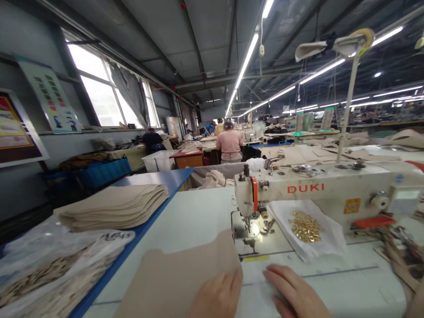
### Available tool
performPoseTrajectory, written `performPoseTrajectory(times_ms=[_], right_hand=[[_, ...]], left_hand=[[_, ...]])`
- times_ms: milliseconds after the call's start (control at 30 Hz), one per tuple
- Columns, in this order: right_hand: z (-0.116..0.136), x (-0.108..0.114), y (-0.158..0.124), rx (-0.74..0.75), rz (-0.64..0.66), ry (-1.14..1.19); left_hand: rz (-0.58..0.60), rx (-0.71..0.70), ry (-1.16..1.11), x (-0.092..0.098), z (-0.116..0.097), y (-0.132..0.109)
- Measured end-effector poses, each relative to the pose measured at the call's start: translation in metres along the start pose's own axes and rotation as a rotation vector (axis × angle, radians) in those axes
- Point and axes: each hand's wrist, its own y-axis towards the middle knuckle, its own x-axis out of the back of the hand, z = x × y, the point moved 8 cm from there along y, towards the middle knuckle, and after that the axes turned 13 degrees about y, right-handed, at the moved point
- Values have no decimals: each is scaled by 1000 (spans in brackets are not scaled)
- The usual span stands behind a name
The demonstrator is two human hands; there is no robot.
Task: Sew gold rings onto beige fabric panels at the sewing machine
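Note:
A flat beige fabric piece lies on the pale sewing table, its upper right corner close to the needle area. On the right edge of this piece, my left hand has its fingers curled together, gripping the cloth. My right hand is over the bare tabletop, fingers stretched out and apart, holding nothing. Ahead of it stands a sewing machine with a lit needle plate. Small gold metal rings are heaped on a white sheet beside the machine's arm.
At left, a folded stack of beige fabric sits on a blue-edged surface, behind a clear plastic bag of beige strips. A thread stand pole rises behind the machine. Farther off, a person in pink sits facing away.

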Motion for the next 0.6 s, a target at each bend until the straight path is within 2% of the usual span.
performPoseTrajectory(times_ms=[100,233,367,433,500,600], right_hand=[[13,-18,23,-4,120,145],[6,-50,43,-66,257,245],[-2,-66,47,20,241,200],[-6,-65,47,40,205,184],[-7,-59,46,58,154,193],[-2,-43,46,128,33,213]], left_hand=[[-115,-19,-50,19,-7,8],[-317,-55,-92,38,-10,5],[-423,-67,-118,41,-4,0],[-402,-48,-173,35,7,-3],[-310,3,-195,23,22,-7],[-21,166,-198,-2,47,-12]])
